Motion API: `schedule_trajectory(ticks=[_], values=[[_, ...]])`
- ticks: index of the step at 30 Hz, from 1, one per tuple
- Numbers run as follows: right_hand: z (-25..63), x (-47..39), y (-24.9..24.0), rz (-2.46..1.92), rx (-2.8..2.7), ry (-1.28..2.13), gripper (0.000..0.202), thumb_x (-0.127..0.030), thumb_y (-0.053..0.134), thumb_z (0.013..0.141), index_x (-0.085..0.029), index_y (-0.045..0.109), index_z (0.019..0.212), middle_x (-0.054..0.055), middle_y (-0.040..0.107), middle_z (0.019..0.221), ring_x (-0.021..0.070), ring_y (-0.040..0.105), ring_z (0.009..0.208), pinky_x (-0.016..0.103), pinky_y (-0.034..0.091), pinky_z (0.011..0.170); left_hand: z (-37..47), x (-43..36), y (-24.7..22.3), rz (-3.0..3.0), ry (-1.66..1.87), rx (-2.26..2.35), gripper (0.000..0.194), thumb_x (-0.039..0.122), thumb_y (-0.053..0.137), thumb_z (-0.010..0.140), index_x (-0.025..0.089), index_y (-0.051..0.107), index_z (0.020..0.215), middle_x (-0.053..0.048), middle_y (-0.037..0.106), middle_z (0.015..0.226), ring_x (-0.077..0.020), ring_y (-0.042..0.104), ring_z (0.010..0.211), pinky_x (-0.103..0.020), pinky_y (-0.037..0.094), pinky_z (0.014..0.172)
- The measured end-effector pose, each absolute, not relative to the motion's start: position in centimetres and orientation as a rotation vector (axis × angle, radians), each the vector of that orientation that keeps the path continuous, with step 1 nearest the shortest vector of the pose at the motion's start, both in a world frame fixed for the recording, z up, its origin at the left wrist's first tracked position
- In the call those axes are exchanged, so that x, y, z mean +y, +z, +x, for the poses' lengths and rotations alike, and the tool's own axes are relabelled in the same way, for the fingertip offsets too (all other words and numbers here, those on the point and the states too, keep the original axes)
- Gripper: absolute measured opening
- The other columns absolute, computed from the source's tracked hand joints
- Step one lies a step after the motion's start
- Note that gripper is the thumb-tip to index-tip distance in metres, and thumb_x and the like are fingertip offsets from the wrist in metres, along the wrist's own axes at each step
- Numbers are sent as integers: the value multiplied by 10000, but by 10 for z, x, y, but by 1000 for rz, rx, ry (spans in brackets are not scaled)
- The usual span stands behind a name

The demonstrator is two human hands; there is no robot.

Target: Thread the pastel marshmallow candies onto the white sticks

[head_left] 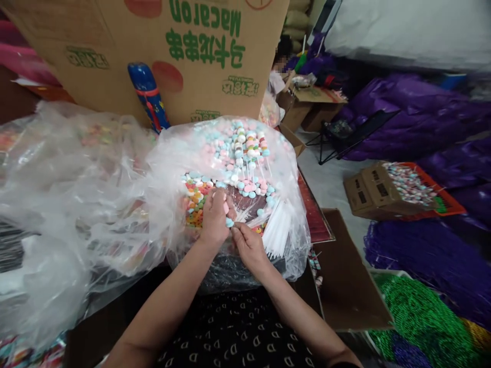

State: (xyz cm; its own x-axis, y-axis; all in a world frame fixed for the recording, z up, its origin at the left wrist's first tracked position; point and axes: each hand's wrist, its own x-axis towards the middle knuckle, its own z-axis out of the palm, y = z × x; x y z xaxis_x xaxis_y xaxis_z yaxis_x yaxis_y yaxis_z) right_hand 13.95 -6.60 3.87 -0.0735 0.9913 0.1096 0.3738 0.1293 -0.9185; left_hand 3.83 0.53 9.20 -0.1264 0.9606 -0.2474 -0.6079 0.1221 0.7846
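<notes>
Left hand (215, 219): I am curling my fingers in around a pink candy (226, 207); a blue candy (229, 222) is showing just below it, at the lower edge of my grip.
Right hand (248, 246): I am pressing thumb and fingertips together right beside the blue candy; what I am pinching is too small to tell.
Candies: the pink and blue pieces are sitting between my two hands, above the bag (301, 204); more pastel candies (249, 190) are lying beyond my fingers.
Gummies (194, 207): these ring-like pieces, red, orange and green, are lying beside my left hand.
Sticks (276, 229): a white bundle is lying to the right of my right hand; a few loose ones are lying nearer my fingers.
Skewers (251, 145): several threaded sticks are resting side by side on the far candies.
Carton (115, 36): it is standing behind, its lettering upside down; a blue flask (148, 94) is standing before it.
</notes>
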Motion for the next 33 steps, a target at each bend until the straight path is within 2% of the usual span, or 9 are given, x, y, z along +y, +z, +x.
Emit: schedule_trajectory(ticks=[2,5,11,13,16,18,23,29,33], values=[[140,-66,38,-1319,-1645,961,299,-396,474,1032,-217,701,958,8,654,659,191,618,612,294,477,630,31,13,98,444,1466,919,323,415,748,819,229,485,794,112,464,548,-44,351,363,-190,282,369],[137,-69,37,-1319,-1653,936,313,-390,481,1032,-229,719,907,46,705,724,216,652,660,316,489,659,25,17,103,440,1488,883,358,438,731,860,227,460,762,108,440,543,-39,336,362,-187,279,367],[125,-72,35,-1345,-1525,1033,354,-486,502,1013,-257,658,791,23,624,667,203,563,604,322,448,613,24,13,99,440,1439,864,384,477,715,922,223,490,744,94,423,520,-46,324,360,-197,276,364],[127,-70,33,-1339,-1465,1106,401,-570,515,1003,-253,653,799,-7,555,613,185,503,558,312,420,579,22,15,97,422,1394,817,404,564,699,953,220,539,814,79,496,554,-56,391,388,-191,319,390],[133,-68,28,-1315,-1368,1251,489,-703,515,974,-252,641,832,-65,407,518,159,388,475,297,361,519,17,19,96,361,1363,750,502,726,580,986,234,621,1079,41,618,632,-93,515,448,-196,369,419],[135,-67,26,-1305,-1340,1302,519,-742,507,963,-253,624,832,-81,364,496,151,347,452,293,334,502,17,21,95,318,1368,732,569,775,551,974,236,621,1141,39,622,628,-106,546,464,-201,388,427],[131,-68,30,-1326,-1410,1213,495,-697,507,972,-259,572,750,-51,427,536,163,404,501,297,345,526,25,20,90,266,1400,843,484,654,686,951,220,503,839,88,523,566,-62,451,382,-184,333,390],[122,-66,36,-1361,-1522,1067,417,-535,480,995,-256,518,688,-10,511,621,186,489,607,304,421,611,30,17,81,338,1459,941,361,503,618,994,232,467,808,102,448,534,-60,354,338,-198,266,353],[129,-61,36,-1341,-1534,1112,444,-565,492,998,-254,547,686,-22,477,587,177,469,577,299,398,588,27,20,81,341,1429,904,324,507,615,994,230,512,860,89,499,574,-63,381,365,-197,291,373]])
